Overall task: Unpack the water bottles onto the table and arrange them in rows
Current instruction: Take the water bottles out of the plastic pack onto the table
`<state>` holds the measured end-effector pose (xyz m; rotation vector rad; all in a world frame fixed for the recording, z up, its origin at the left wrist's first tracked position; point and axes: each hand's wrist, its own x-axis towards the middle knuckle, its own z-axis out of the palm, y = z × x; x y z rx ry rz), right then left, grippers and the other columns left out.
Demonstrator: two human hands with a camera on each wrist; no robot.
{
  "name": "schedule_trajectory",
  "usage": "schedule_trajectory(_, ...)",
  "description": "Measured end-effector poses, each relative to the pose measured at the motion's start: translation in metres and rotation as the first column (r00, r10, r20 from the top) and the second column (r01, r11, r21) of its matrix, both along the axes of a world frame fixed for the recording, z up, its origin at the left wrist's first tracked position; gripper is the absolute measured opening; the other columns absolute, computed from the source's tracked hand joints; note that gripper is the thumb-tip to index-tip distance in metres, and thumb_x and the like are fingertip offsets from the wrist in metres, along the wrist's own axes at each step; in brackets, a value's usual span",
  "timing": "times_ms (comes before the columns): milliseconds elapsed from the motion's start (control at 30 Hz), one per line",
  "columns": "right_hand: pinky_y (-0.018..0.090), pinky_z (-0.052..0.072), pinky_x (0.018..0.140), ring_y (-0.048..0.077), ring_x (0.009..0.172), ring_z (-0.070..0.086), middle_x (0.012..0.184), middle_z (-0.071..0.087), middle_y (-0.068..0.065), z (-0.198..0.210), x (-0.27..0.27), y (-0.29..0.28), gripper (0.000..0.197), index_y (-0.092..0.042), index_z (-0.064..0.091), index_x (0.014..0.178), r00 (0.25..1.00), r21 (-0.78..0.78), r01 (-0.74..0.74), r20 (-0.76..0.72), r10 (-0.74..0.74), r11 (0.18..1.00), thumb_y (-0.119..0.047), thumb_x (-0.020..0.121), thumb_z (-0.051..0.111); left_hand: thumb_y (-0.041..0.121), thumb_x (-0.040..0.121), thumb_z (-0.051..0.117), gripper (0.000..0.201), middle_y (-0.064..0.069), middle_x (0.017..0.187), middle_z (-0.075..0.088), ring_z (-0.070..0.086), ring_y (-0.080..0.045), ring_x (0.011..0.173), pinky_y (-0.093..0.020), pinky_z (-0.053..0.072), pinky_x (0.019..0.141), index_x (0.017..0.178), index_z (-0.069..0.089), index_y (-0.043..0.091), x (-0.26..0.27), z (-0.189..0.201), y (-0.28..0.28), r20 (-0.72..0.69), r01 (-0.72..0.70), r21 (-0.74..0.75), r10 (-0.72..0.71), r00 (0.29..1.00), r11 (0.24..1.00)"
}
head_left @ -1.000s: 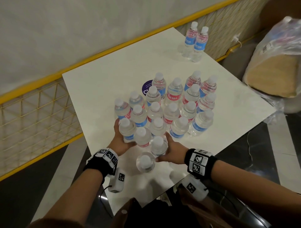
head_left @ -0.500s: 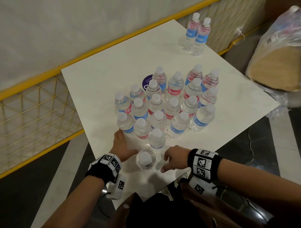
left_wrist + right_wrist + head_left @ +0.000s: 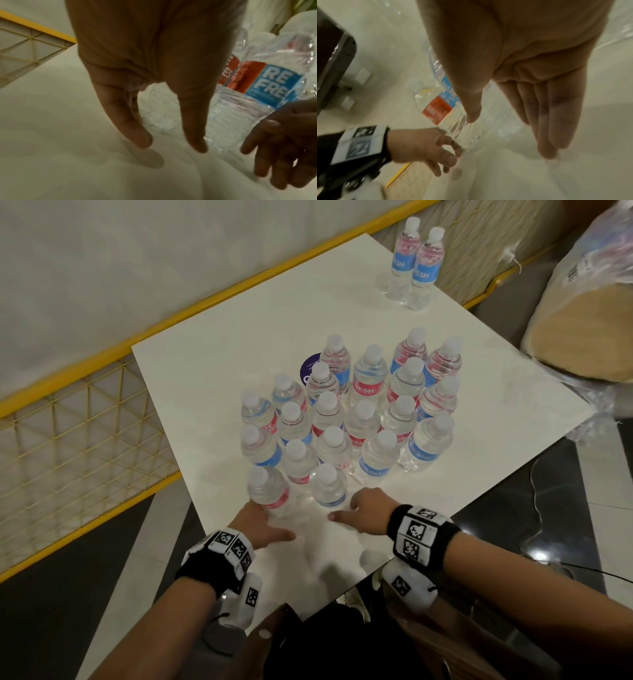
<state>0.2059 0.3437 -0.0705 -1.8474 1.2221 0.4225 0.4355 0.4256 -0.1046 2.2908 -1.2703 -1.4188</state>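
Both my hands sit near the table's (image 3: 205, 378) front edge: left hand (image 3: 255, 523) loose, fingers straight beside a red-labelled bottle (image 3: 269, 493), right hand (image 3: 364, 511) relaxed, holding nothing, just beside the blue-labelled bottle (image 3: 329, 489). Half a second ago that red-labelled bottle stood alone in front of the block; now it stands at the near-left corner, extending the front row. Every bottle in the block (image 3: 359, 412) stands upright, long axis vertical, cap up. Two more bottles (image 3: 416, 265) wait at the far corner.
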Motion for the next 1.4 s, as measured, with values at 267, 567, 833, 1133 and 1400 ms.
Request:
schedule_trajectory(267, 0.041, 0.042, 0.105, 0.034, 0.126, 0.047, 0.156, 0.021, 0.003, -0.021, 0.017, -0.007, 0.138, -0.019, -0.028, 0.144, 0.881, 0.106, 0.246, 0.391, -0.267, 0.964, -0.039, 0.064, 0.083, 0.047, 0.045, 0.089, 0.079, 0.001, 0.100, 0.068, 0.066, -0.018, 0.089, -0.031, 0.057, 0.053, 0.113, 0.055, 0.027, -0.008, 0.003, -0.017, -0.260, -0.417, -0.209, 0.361, 0.896, 0.884)
schedule_trajectory(567, 0.045, 0.042, 0.104, 0.023, 0.132, 0.038, 0.149, 0.027, -0.002, -0.026, 0.071, -0.014, 0.129, -0.018, -0.008, 0.146, 0.736, 0.238, 0.396, 0.495, -0.461, 0.887, -0.023, 0.060, 0.088, 0.010, 0.051, 0.079, 0.058, -0.011, 0.100, 0.062, 0.065, -0.027, 0.085, -0.036, 0.058, 0.071, 0.104, 0.055, 0.015, 0.029, 0.006, -0.042, -0.206, -0.514, -0.154, 0.481, 0.852, 0.844)
schedule_trajectory(833, 0.047, 0.039, 0.107, 0.026, 0.135, 0.038, 0.151, 0.031, 0.005, -0.015, 0.124, -0.025, 0.129, -0.017, -0.018, 0.147, 0.644, 0.319, 0.463, 0.520, -0.561, 0.827, -0.016, 0.068, 0.083, -0.010, 0.067, 0.071, 0.060, -0.007, 0.100, 0.056, 0.056, -0.023, 0.093, -0.033, 0.045, 0.079, 0.119, 0.042, 0.002, 0.056, 0.005, -0.063, -0.028, -0.478, -0.317, 0.496, 0.868, 0.819)
schedule_trajectory(1133, 0.026, 0.042, 0.096, 0.021, 0.117, 0.055, 0.129, 0.057, 0.007, 0.011, 0.060, -0.026, 0.095, -0.025, 0.006, 0.151, 0.906, 0.193, 0.144, 0.368, -0.208, 0.971, -0.037, 0.081, 0.070, 0.006, 0.075, 0.069, 0.071, -0.021, 0.135, 0.046, 0.049, -0.036, 0.122, -0.041, 0.045, 0.100, 0.136, 0.035, -0.003, 0.000, -0.007, -0.070, 0.091, -0.744, -0.123, 0.754, 0.650, 0.656)
schedule_trajectory(1400, 0.023, 0.051, 0.069, 0.014, 0.078, 0.063, 0.091, 0.066, 0.005, 0.005, -0.071, -0.040, 0.048, -0.006, 0.063, 0.108, 0.984, 0.374, 0.116, 0.084, -0.159, 0.920, -0.048, 0.085, 0.061, 0.007, 0.072, 0.063, 0.051, -0.013, 0.078, 0.060, 0.056, -0.024, 0.081, -0.041, 0.052, 0.090, 0.118, 0.055, -0.013, -0.065, -0.025, -0.089, -0.246, -0.741, 0.084, 0.735, 0.632, 0.666)
